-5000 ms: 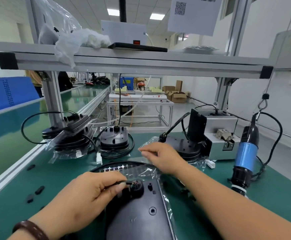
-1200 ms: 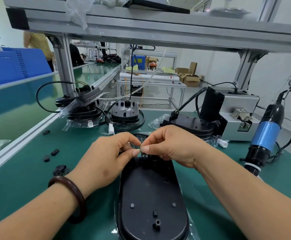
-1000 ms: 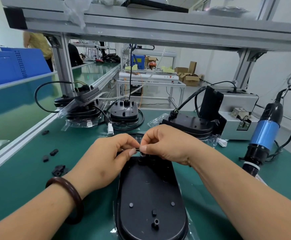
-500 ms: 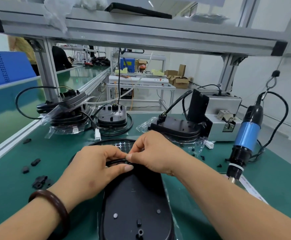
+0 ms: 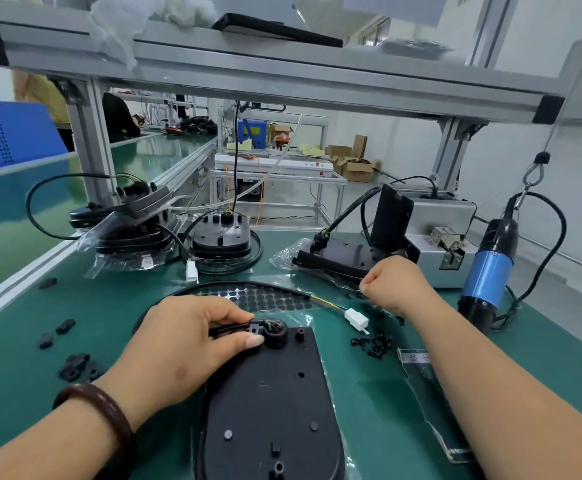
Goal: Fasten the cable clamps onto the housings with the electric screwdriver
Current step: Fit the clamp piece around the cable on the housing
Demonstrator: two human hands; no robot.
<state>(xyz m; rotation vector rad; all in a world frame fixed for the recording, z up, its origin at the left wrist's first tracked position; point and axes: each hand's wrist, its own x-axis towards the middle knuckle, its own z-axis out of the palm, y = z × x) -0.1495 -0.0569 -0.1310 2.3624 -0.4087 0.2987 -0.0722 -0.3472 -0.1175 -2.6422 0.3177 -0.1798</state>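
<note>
A black oval housing (image 5: 268, 403) lies flat on the green mat in front of me. My left hand (image 5: 192, 344) pinches the black cable (image 5: 229, 329) between thumb and forefinger, holding it at the housing's round grommet (image 5: 275, 336), where a small cable clamp (image 5: 255, 329) sits. My right hand (image 5: 391, 285) is off to the right with its fingers curled tight, just above some loose black screws (image 5: 374, 344); I see nothing in its fingertips. The blue electric screwdriver (image 5: 486, 271) hangs from a hook at the far right, untouched.
The cable's white connector (image 5: 357, 320) lies right of the housing. More housings sit behind: one wrapped in plastic (image 5: 338, 254), one round-topped (image 5: 220, 237), a stack (image 5: 126, 223). A grey screw feeder (image 5: 445, 237) stands at the back right. Spare clamps (image 5: 75, 367) lie on the left.
My right hand has left the cable at the housing and moved right to the loose screws. The left hand stays on the cable and clamp. The view has shifted slightly.
</note>
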